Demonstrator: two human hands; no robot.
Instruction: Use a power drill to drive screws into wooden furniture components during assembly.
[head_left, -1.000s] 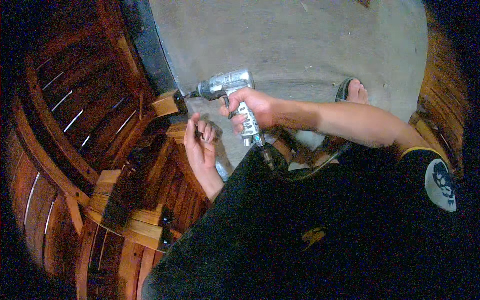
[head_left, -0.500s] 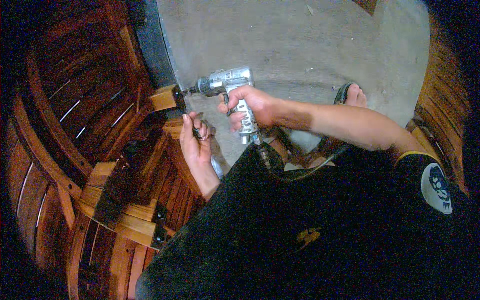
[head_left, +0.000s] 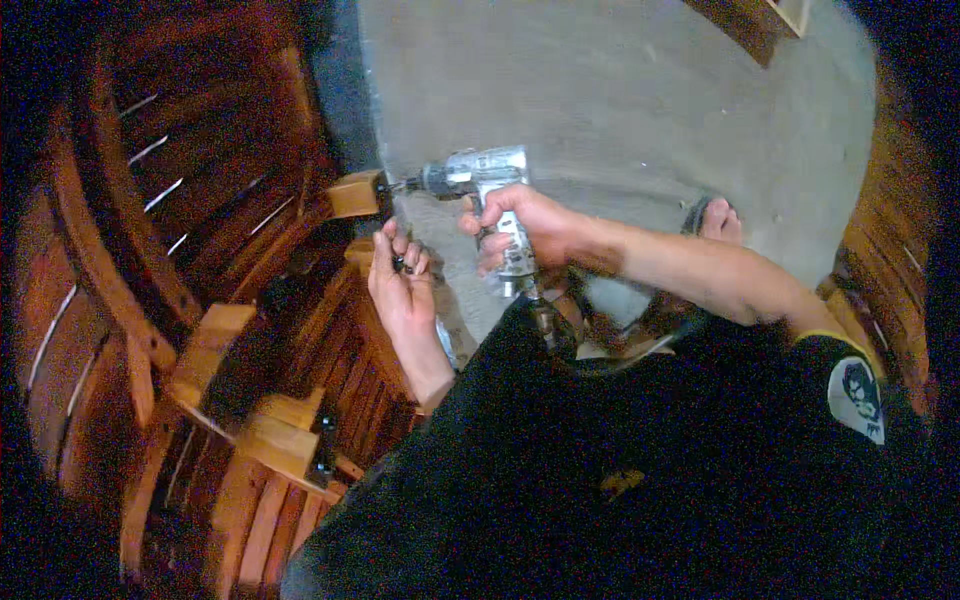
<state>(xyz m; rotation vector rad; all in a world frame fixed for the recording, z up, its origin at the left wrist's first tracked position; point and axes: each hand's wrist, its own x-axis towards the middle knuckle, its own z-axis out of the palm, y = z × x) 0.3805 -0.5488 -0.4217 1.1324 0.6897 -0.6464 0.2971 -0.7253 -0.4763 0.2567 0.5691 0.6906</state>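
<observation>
My right hand (head_left: pixel 540 225) is wrapped round the grip of a silver air drill (head_left: pixel 490 165). The drill lies level, its chuck and bit pointing left at the end of a wooden leg (head_left: pixel 353 196). A small dark piece sits on that end; whether the bit touches it is too blurred to tell. Just below the leg end is my left hand (head_left: pixel 408 295), palm up, with fingers curled round something small and dark that I cannot make out.
Slatted wooden furniture (head_left: pixel 285 445) fills the left side, with more leg ends jutting out. Another slatted piece (head_left: pixel 895 220) stands at the right. An air hose (head_left: pixel 640 355) runs from the drill's grip past my sandalled foot (head_left: pixel 718 220). A wooden corner (head_left: pixel 785 18) shows at the top.
The whole view has shifted, so the furniture, drill and hands appear slightly right and lower. The drill stays at the leg end, and both hands keep their grip. A wooden corner shows more at the top.
</observation>
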